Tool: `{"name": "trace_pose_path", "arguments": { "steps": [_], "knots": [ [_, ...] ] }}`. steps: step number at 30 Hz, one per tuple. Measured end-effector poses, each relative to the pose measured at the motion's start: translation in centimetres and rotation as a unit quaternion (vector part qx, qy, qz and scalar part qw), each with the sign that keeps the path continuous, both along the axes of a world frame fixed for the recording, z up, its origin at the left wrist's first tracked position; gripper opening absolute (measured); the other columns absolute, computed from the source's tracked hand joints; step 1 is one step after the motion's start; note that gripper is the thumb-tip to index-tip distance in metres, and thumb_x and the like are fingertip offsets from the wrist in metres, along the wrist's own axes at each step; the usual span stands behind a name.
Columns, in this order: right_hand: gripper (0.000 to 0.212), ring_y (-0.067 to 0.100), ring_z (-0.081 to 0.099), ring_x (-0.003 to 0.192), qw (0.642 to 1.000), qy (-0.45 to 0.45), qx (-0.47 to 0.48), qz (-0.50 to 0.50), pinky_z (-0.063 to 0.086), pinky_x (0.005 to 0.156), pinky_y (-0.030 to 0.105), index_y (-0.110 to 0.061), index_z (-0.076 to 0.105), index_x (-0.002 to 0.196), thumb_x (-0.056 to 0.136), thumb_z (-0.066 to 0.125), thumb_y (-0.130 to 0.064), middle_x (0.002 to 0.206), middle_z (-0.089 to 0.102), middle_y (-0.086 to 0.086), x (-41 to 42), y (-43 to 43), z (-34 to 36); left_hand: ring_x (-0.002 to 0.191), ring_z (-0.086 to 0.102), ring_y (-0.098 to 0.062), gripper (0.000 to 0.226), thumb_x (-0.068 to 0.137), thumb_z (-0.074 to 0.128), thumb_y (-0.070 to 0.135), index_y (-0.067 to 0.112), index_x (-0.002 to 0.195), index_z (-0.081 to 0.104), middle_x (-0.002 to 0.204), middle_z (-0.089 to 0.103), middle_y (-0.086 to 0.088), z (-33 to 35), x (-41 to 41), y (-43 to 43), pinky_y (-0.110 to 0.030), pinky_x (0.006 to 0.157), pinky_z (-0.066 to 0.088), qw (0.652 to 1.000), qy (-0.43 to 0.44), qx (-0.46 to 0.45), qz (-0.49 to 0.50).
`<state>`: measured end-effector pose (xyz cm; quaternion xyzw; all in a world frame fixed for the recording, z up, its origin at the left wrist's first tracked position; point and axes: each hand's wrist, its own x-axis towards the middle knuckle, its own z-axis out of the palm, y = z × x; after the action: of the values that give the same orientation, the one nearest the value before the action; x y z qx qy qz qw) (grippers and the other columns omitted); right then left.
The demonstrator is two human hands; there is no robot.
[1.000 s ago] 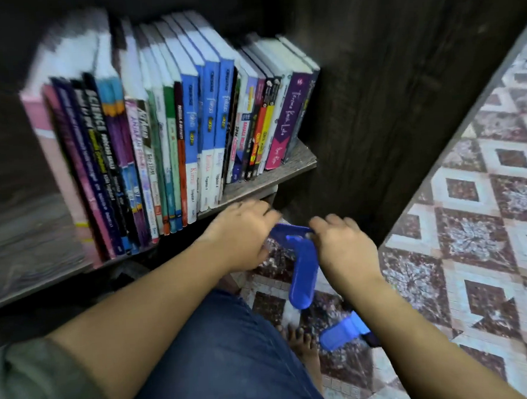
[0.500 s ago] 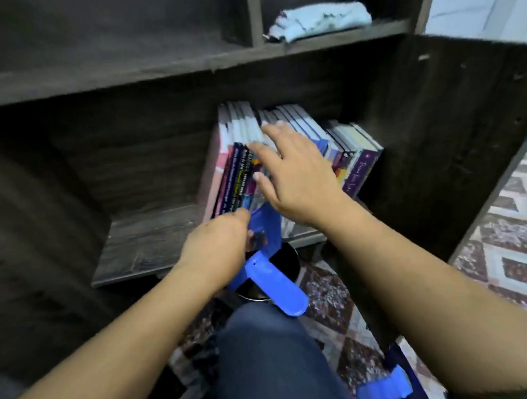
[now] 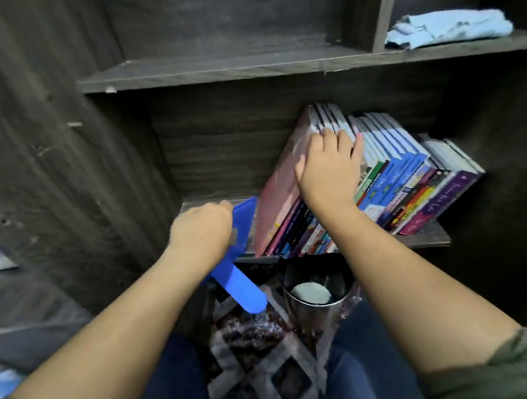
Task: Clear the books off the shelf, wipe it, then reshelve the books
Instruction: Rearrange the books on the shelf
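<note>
A row of several books (image 3: 387,173) leans to the left on the dark wooden shelf (image 3: 425,238). My right hand (image 3: 328,167) lies on top of the leftmost books, fingers curled over their upper edges and thumb against the pink cover (image 3: 280,195). My left hand (image 3: 202,230) grips a blue plastic tool (image 3: 239,271) just left of the books, at the shelf's front edge. A light blue cloth (image 3: 446,29) lies folded on the shelf above, at the right.
A metal cup (image 3: 314,298) stands on the patterned tile floor (image 3: 266,362) below the shelf, between my knees. The shelf's left half (image 3: 213,205) holds no books. Dark wooden panels close in on both sides.
The view rose from the floor to the shelf. My right hand left the blue tool and moved onto the tops of the leftmost books. My left hand carried the tool up to the shelf edge.
</note>
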<state>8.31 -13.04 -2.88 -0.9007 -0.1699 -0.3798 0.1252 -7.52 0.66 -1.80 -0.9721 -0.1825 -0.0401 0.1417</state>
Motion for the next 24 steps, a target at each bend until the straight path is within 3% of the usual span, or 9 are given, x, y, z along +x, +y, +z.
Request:
{"name": "trace_pose_path", "arguments": {
  "steps": [6, 10, 17, 24],
  "knots": [
    [0.037, 0.039, 0.053, 0.117, 0.999, -0.049, 0.000, -0.018, 0.026, 0.109, 0.059, -0.007, 0.064, 0.114, 0.081, 0.060, -0.022, 0.118, 0.063, 0.014, 0.2, 0.5, -1.0, 0.106, 0.062, -0.036, 0.022, 0.093, 0.048, 0.010, 0.007, 0.115, 0.048, 0.117, 0.061, -0.013, 0.2, 1.7, 2.8, -0.038, 0.078, 0.047, 0.997, -0.032, -0.034, 0.063],
    [0.023, 0.040, 0.054, 0.115, 0.996, -0.089, 0.013, -0.013, 0.028, 0.109, 0.060, -0.007, 0.068, 0.100, 0.080, 0.063, -0.019, 0.117, 0.064, 0.015, 0.5, 0.6, -1.4, 0.104, 0.064, -0.036, 0.023, 0.093, 0.043, 0.000, 0.004, 0.115, 0.045, 0.116, 0.059, -0.015, -0.9, 3.7, 4.3, -0.040, 0.078, 0.051, 0.995, -0.065, -0.026, 0.072],
    [0.027, 0.037, 0.048, 0.121, 0.994, -0.099, -0.005, 0.033, 0.020, 0.109, 0.055, -0.014, 0.065, 0.094, 0.085, 0.055, -0.037, 0.125, 0.059, 0.011, 0.4, -0.6, -1.9, 0.101, 0.064, -0.036, 0.022, 0.096, 0.050, 0.006, 0.004, 0.117, 0.044, 0.115, 0.057, -0.017, -4.8, 7.4, 8.3, -0.041, 0.076, 0.050, 0.976, -0.138, -0.107, 0.131],
    [0.027, 0.035, 0.045, 0.123, 0.995, -0.091, -0.005, 0.037, 0.017, 0.109, 0.053, -0.017, 0.066, 0.092, 0.079, 0.058, -0.040, 0.127, 0.058, 0.010, 0.5, -0.5, -2.0, 0.104, 0.059, -0.048, 0.025, 0.093, 0.051, 0.000, -0.005, 0.116, 0.044, 0.117, 0.053, -0.026, -6.6, 9.6, 12.5, -0.051, 0.084, 0.048, 0.955, -0.206, -0.132, 0.167]
  ]
}}
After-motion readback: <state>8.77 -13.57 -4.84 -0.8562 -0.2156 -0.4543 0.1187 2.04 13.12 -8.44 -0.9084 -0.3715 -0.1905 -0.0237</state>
